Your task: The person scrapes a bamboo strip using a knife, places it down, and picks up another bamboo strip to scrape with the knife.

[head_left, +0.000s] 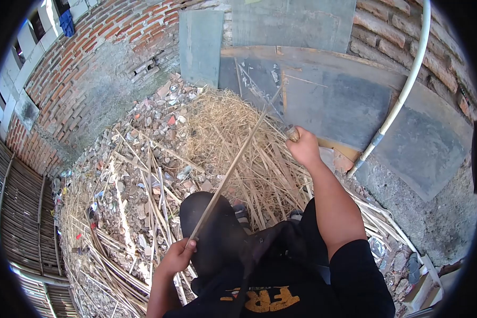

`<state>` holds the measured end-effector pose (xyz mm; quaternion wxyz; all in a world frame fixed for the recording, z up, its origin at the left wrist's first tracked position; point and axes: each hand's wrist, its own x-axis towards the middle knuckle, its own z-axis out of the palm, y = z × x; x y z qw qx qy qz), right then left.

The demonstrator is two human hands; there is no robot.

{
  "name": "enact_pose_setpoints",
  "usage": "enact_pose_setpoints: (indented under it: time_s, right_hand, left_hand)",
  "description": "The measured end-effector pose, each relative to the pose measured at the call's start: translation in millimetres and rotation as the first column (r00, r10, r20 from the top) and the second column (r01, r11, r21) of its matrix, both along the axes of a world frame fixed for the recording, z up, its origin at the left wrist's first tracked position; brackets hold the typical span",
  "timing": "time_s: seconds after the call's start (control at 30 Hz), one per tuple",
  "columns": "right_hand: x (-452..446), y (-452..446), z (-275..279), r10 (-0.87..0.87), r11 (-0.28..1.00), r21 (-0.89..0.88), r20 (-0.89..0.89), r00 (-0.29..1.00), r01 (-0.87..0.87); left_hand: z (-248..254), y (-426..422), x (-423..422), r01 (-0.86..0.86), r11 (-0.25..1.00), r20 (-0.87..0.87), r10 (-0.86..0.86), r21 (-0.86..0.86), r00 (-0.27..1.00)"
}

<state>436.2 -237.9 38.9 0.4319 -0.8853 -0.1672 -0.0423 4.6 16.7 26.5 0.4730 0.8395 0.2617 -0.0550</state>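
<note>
My left hand (177,258) is closed around the lower end of a long, narrow bamboo strip (228,177). The strip slants up and to the right, past my dark-clothed knee (209,212), over a heap of straw-coloured shavings (222,124). My right hand (305,148), farther out and to the right, grips a short, rounded wooden handle (291,133). Any blade on that handle is too blurred against the grey boards to make out. The handle and the strip's far end are apart. Below them, split bamboo strips (273,185) lie between my feet.
Rubble (138,138) covers the ground at left, with more long bamboo strips (119,270) across it. Grey boards (334,106) lean on the brick wall (111,58). A pale pipe (408,87) stands at right. A bamboo slat fence (24,206) borders the left.
</note>
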Motion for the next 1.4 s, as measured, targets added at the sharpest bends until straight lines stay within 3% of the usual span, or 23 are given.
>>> enact_pose_setpoints:
  time_s: [0.13,0.23,0.47,0.5,0.6,0.7,0.8,0.9,1.0,1.1,1.3,1.4]
  right_hand:
    - [-2.0,0.9,0.3,0.088,0.99,0.113,-0.025,0.996,-0.084]
    - [-3.4,5.5,-4.7,0.047,0.995,0.083,0.1,0.994,-0.056]
    - [-14.9,9.3,4.7,0.199,0.978,-0.074,0.039,0.979,-0.196]
    - [-20.0,9.7,9.4,0.216,0.969,-0.127,0.038,0.976,-0.21]
    - [-24.2,12.4,8.1,0.261,0.942,-0.232,0.05,0.964,-0.243]
    - [-25.6,17.2,0.5,0.293,0.928,-0.26,0.073,0.953,-0.265]
    - [-26.6,18.3,0.4,0.31,0.92,-0.268,0.055,0.949,-0.285]
    - [-28.1,16.5,2.3,0.31,0.918,-0.274,0.042,0.95,-0.288]
    - [-29.1,15.2,3.5,0.302,0.925,-0.256,0.041,0.953,-0.282]
    - [-27.3,15.2,3.0,0.298,0.931,-0.239,0.061,0.953,-0.276]
    - [-28.8,15.2,5.0,0.328,0.917,-0.25,0.032,0.944,-0.311]
    - [-30.3,18.2,4.0,0.354,0.903,-0.277,0.048,0.934,-0.328]
  left_hand:
    - [1.1,10.8,-2.7,-0.033,0.985,-0.091,0.017,-0.17,0.996]
    - [2.8,10.6,-4.7,-0.092,0.952,-0.111,0.062,-0.293,0.992]
    - [13.3,-16.4,-2.0,-0.162,0.981,-0.099,0.152,-0.108,0.983]
    - [11.3,-18.2,-1.7,-0.142,0.989,-0.056,0.139,-0.043,0.989]
    - [15.5,-23.2,-1.0,0.028,0.87,-0.033,-0.013,0.491,0.999]
    - [17.0,-30.6,-2.1,-0.002,0.763,0.001,0.002,0.647,1.0]
    - [19.1,-37.3,-5.4,-0.149,0.741,0.094,0.115,0.655,0.989]
    - [10.3,-29.0,-15.1,-0.175,0.791,0.102,0.142,0.586,0.985]
    - [10.4,-26.5,-16.0,-0.159,0.902,0.102,0.128,0.403,0.987]
    - [18.2,-29.9,-13.4,-0.127,0.814,0.037,0.129,0.567,0.991]
    - [8.9,-37.2,-17.5,-0.155,0.702,0.088,0.131,0.695,0.987]
    - [17.4,-42.7,-16.8,-0.132,0.85,-0.019,0.165,0.509,0.986]
